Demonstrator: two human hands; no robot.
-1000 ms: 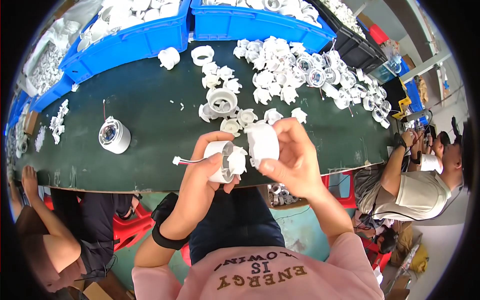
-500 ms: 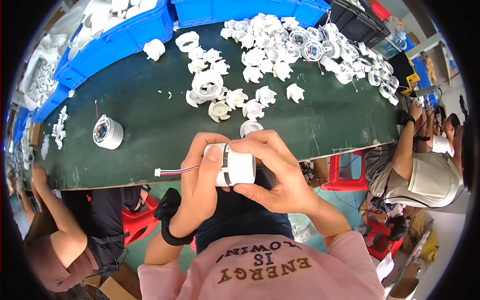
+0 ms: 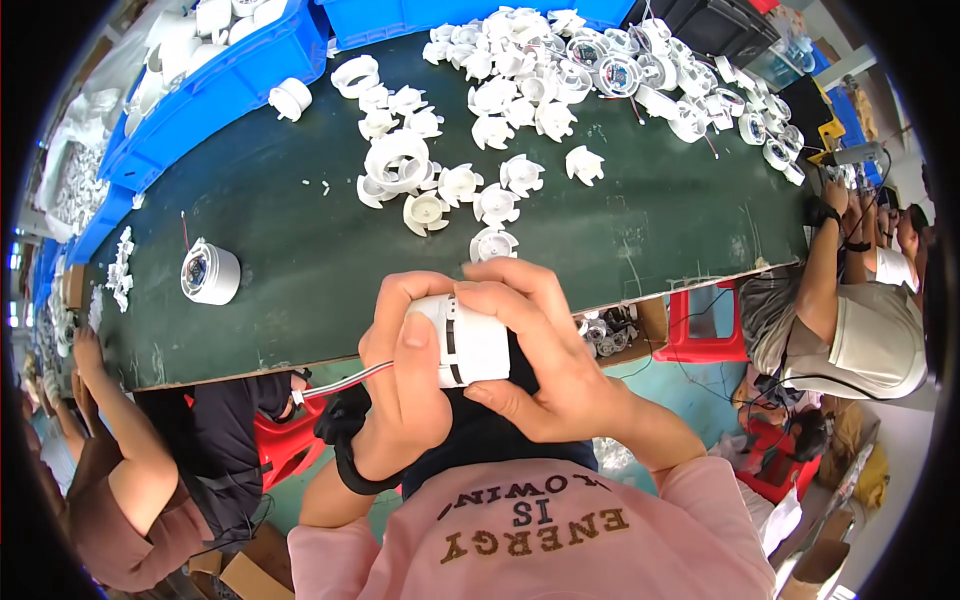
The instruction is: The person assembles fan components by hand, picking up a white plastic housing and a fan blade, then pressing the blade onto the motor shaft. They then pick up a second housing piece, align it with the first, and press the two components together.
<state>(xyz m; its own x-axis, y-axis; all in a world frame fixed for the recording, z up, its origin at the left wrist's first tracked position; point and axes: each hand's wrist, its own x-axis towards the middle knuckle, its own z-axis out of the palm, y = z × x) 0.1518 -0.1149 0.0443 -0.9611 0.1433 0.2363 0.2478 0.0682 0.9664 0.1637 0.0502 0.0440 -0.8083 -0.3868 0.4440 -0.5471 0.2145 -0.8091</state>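
Note:
Between both hands I hold a white cylindrical motor housing [image 3: 478, 348], lying on its side just off the table's near edge. Dark slots ring it near its left end, and a thin cable [image 3: 345, 380] with a small white plug comes out on the left. My left hand [image 3: 408, 350] grips the left end, thumb across it. My right hand [image 3: 535, 350] wraps the right end, fingers on top and thumb below. Beyond my fingers lies a white fan impeller [image 3: 493, 243]. Another white housing [image 3: 212, 274], with a circuit board and wire showing, stands on the table to the left.
The dark green table [image 3: 290, 220] carries several loose impellers [image 3: 460, 185] and a heap of white parts at the back. A blue bin [image 3: 215, 95] of white parts stands back left, a black crate [image 3: 700, 40] back right. Co-workers sit at both sides; a red stool [image 3: 705, 325] is right.
The housing has tilted a little in my hands, and its cable plug has swung down and left. Both hands keep hold of it. The whole view has shifted slightly.

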